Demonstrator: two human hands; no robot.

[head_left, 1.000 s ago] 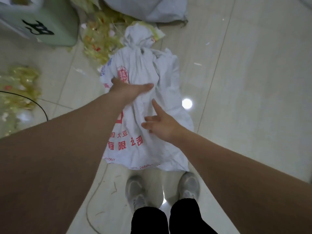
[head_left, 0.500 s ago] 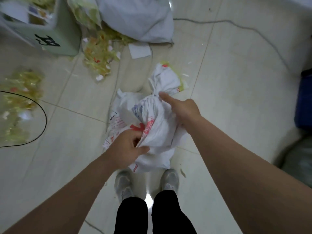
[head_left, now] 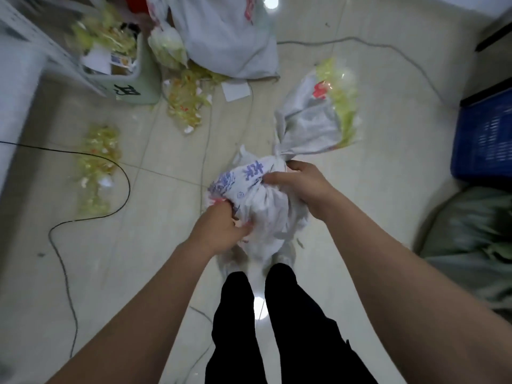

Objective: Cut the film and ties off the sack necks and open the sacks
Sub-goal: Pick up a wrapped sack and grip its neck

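both hands grasp the sack [head_left: 260, 200], held above the shoes mid-floor: left hand [head_left: 221, 231] bunches its lower cloth, right hand [head_left: 302, 187] clutches just below the tied neck [head_left: 282, 156], film [head_left: 343, 106] beyond it.

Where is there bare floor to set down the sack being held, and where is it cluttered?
Bare tile lies right of the sack, between it and the blue crate, and lower left, between the black cable and the person's legs. The upper left is crowded with the green bin, film scraps and another sack.
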